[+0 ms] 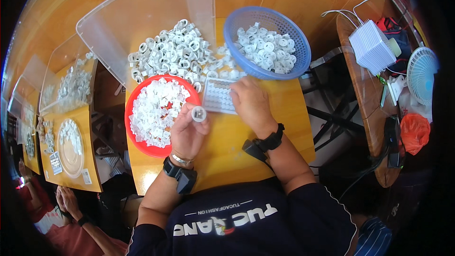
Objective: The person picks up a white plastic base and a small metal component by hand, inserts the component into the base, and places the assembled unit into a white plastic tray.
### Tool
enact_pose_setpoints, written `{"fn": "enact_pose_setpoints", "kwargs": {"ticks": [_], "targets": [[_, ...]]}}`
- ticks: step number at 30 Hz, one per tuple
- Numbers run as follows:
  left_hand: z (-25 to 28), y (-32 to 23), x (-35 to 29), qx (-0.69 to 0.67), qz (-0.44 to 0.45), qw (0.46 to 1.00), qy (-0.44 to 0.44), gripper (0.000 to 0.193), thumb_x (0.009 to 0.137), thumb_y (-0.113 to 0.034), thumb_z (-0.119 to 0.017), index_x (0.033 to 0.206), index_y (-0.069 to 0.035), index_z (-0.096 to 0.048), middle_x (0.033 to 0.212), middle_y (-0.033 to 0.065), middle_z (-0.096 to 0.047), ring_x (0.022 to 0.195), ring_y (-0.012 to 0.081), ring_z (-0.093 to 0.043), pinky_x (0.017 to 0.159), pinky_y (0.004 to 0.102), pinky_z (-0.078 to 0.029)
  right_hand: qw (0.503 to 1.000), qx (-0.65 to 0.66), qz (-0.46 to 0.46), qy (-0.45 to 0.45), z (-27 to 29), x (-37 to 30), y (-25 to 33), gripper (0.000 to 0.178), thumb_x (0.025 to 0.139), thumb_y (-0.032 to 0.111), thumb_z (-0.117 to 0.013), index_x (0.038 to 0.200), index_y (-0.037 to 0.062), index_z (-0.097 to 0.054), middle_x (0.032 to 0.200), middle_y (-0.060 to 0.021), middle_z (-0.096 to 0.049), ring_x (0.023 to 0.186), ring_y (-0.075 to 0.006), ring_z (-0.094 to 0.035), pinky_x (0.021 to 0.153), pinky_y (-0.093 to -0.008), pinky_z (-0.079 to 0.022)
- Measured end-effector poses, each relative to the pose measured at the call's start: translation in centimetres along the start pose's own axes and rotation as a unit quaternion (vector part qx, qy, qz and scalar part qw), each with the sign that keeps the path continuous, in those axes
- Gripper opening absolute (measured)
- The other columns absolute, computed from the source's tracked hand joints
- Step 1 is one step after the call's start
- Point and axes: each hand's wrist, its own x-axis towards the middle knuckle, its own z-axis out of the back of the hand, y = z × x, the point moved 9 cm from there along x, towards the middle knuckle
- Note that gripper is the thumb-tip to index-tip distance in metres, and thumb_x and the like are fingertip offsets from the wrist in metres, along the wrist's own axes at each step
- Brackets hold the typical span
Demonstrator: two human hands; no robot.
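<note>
My left hand (pixel 186 135) is closed round a small round white plastic part (pixel 199 114), its end with a grey middle facing up. It is beside a red bowl (pixel 129 130) heaped with small white plastic pieces (pixel 159 109). My right hand (pixel 253 104) is at the right edge of a white tray (pixel 219 96) with rows of small pockets. Its fingers are curled together and point down at the tray; whatever they may pinch is hidden. Behind the tray, round white parts (pixel 175 50) lie in a big pile, some loose near the tray's far edge.
A blue basket (pixel 303 61) of white round pieces stands at the back right of the yellow table (pixel 232 154). A clear plastic panel (pixel 113 23) rises behind the pile. Rightward, a wooden bench holds a fan (pixel 422 76). Another person's hands (pixel 68 201) show at lower left.
</note>
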Motion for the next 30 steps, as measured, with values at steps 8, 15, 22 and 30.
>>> {"fn": "enact_pose_setpoints", "kwargs": {"ticks": [8, 15, 22, 30], "targets": [[-0.3, 0.4, -0.2, 0.015, 0.017, 1.0, 0.009, 0.019, 0.09, -0.022, -0.059, 0.098, -0.006, -0.052, 0.085, 0.0055, -0.06, 0.077, 0.0159, -0.056, 0.071, 0.0272, -0.044, 0.999, -0.047, 0.013, 0.0, -1.0, 0.2, -0.5, 0.014, 0.075, 0.007, -0.067, 0.09, 0.0079, -0.067, 0.088, -0.0095, -0.059, 0.092, -0.031, -0.057, 0.079, -0.041, -0.046], [-0.3, 0.5, -0.1, 0.022, 0.024, 0.999, 0.018, 0.02, 0.09, -0.023, -0.059, 0.097, -0.006, -0.052, 0.084, 0.005, -0.06, 0.077, 0.0154, -0.057, 0.07, 0.0268, -0.044, 1.0, -0.019, -0.008, -0.009, -1.3, 0.4, -1.4, 0.014, 0.075, 0.007, -0.067, 0.089, 0.0079, -0.066, 0.089, -0.0105, -0.06, 0.09, -0.0317, -0.056, 0.08, -0.0413, -0.046], [-0.5, 0.6, -0.2, 0.021, 0.029, 0.999, 0.021, 0.019, 0.091, -0.023, -0.058, 0.098, -0.007, -0.052, 0.086, 0.0051, -0.06, 0.078, 0.0154, -0.057, 0.071, 0.0267, -0.044, 0.999, -0.042, -0.001, -0.012, -1.7, 0.4, -2.0, 0.009, 0.078, 0.007, -0.064, 0.087, 0.0071, -0.065, 0.086, -0.0113, -0.061, 0.089, -0.032, -0.057, 0.077, -0.0414, -0.046], [-0.5, 0.5, -0.2, 0.016, 0.012, 1.0, -0.018, 0.017, 0.093, -0.022, -0.053, 0.095, -0.005, -0.05, 0.077, 0.0085, -0.055, 0.068, 0.0176, -0.048, 0.059, 0.0279, -0.039, 0.977, 0.21, -0.023, -0.01, -1.7, 0.2, -0.7, 0.004, 0.08, 0.009, -0.064, 0.081, 0.0056, -0.062, 0.077, -0.0116, -0.06, 0.078, -0.0325, -0.058, 0.068, -0.043, -0.047]]}}
